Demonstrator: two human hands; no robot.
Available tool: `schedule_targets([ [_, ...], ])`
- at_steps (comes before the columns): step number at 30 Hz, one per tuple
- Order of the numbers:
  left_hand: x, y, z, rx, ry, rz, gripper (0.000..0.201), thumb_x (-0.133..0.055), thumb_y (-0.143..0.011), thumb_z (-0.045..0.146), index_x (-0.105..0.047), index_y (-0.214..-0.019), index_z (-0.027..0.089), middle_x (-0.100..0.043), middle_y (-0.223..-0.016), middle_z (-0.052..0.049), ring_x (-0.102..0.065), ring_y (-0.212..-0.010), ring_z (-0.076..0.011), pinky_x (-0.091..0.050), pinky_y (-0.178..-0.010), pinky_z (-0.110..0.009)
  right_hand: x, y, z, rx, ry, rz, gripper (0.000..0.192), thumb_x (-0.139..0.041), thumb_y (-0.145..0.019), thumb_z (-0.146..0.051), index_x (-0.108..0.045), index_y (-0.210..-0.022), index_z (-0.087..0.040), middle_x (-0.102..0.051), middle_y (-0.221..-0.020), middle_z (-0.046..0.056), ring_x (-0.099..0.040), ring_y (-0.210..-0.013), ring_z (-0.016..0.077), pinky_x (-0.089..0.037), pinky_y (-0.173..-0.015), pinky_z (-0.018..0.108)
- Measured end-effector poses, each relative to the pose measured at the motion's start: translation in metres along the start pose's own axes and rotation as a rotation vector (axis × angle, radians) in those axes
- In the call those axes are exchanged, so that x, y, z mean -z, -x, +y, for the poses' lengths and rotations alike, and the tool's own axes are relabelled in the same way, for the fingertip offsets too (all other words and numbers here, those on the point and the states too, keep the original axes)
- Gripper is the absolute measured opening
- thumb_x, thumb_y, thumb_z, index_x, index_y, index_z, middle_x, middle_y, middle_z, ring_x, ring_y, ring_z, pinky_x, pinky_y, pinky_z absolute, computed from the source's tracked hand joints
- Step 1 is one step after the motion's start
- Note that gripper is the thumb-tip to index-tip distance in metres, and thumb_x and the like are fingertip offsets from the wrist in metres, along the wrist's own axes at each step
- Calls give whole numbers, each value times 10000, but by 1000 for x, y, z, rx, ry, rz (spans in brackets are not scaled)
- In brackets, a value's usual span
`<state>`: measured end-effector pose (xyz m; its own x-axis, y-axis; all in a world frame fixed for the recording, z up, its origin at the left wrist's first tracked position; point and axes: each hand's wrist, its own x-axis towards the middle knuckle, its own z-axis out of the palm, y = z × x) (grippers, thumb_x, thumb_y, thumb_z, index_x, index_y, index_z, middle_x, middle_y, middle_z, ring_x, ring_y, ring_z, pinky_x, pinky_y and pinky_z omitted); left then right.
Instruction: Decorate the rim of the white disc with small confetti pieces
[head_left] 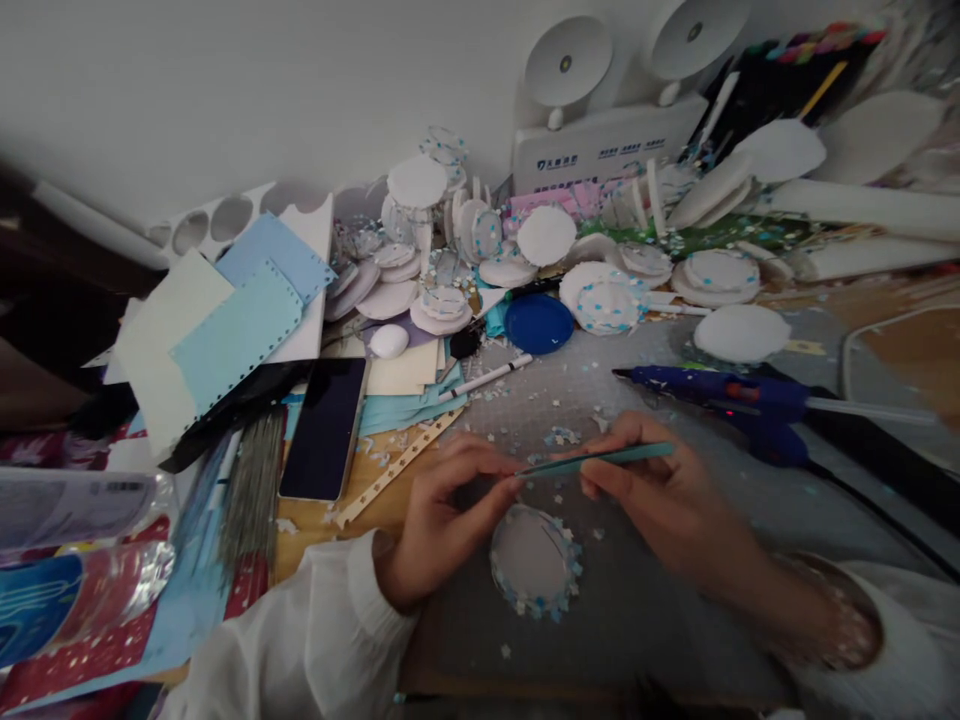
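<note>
My right hand grips a pair of teal tweezers, pinched between thumb and fingers, with the narrow end pointing left. At that tip, the thumb and index finger of my left hand are pressed together. Whatever they pinch there is too small to make out. Just below both hands, a round wreath-like ring edged with small blue and white flower shapes lies on the grey cutting mat. Tiny loose flower pieces are scattered around it.
A blue glue gun with its cord lies at right, beside a dark strip. Left are a phone, a bundle of thin wires and plastic bottles. White discs, decorated rings and a blue lid crowd the back, before a twin-lamp emergency light.
</note>
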<state>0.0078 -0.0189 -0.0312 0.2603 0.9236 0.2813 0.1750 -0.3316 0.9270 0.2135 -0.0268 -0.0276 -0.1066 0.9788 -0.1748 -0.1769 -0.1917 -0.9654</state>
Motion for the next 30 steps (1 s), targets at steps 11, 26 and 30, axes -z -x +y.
schedule_targets([
  [11,0,-1,1,67,34,21,31,-705,-798,174,-722,-786,150,-685,-741,-56,-624,-734,-159,-498,-677,-267,2,-1,0,32,16,0,179,-739,-765,-304,-576,-745,-232,-636,-606,-38,-619,-590,111,-503,-548,210],
  [26,2,-4,-1,205,227,-14,66,-740,-768,202,-728,-713,166,-665,-683,-35,-598,-663,-137,-473,-625,-254,1,4,3,235,115,58,141,-757,-733,-226,-621,-758,-257,-667,-801,7,-722,-816,188,-603,-707,284],
  [30,4,-4,-2,198,233,-31,39,-737,-771,183,-733,-733,172,-661,-698,-32,-597,-677,-135,-470,-632,-253,1,3,3,222,114,60,136,-747,-745,-228,-620,-767,-269,-690,-804,2,-715,-825,178,-590,-711,277],
])
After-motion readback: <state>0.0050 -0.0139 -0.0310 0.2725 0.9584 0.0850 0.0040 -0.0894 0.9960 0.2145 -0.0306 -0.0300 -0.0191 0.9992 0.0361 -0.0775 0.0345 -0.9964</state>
